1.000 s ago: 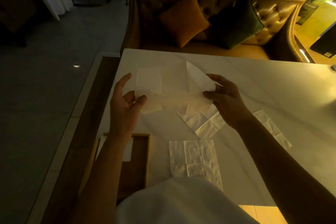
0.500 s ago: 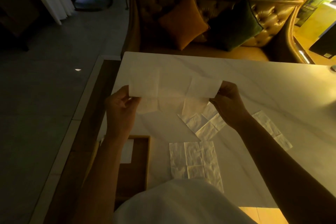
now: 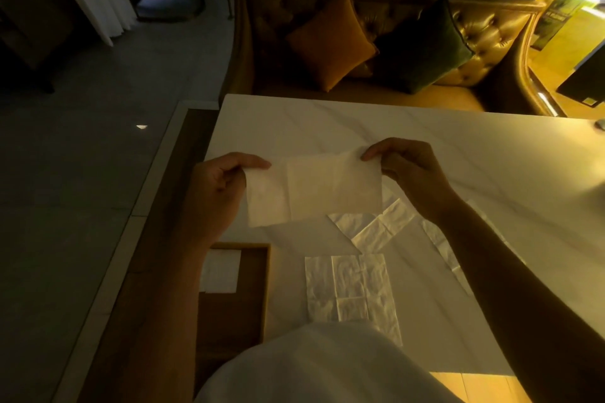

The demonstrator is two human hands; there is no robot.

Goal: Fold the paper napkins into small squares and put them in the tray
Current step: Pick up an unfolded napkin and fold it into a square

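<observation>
I hold a white paper napkin (image 3: 314,188) above the white table (image 3: 458,157), folded into a wide rectangle that hangs from its top corners. My left hand (image 3: 217,188) pinches the upper left corner, my right hand (image 3: 404,168) the upper right one. A brown wooden tray (image 3: 252,298) lies at the table's near left edge, and a small folded white square (image 3: 222,270) rests in its far end. Unfolded napkins lie flat on the table: one (image 3: 352,291) near me, one (image 3: 373,229) under my hands, one (image 3: 442,242) partly hidden by my right forearm.
A tufted sofa (image 3: 474,52) stands behind the table's far edge with an orange cushion (image 3: 330,42) and a dark green cushion (image 3: 425,46). Grey floor (image 3: 82,173) lies left of the table. My white shirt (image 3: 311,366) covers the bottom middle.
The napkin was spread wide with a corner up; it has since been folded over into a smaller rectangle, and both hands have come closer together, pinching its top corners.
</observation>
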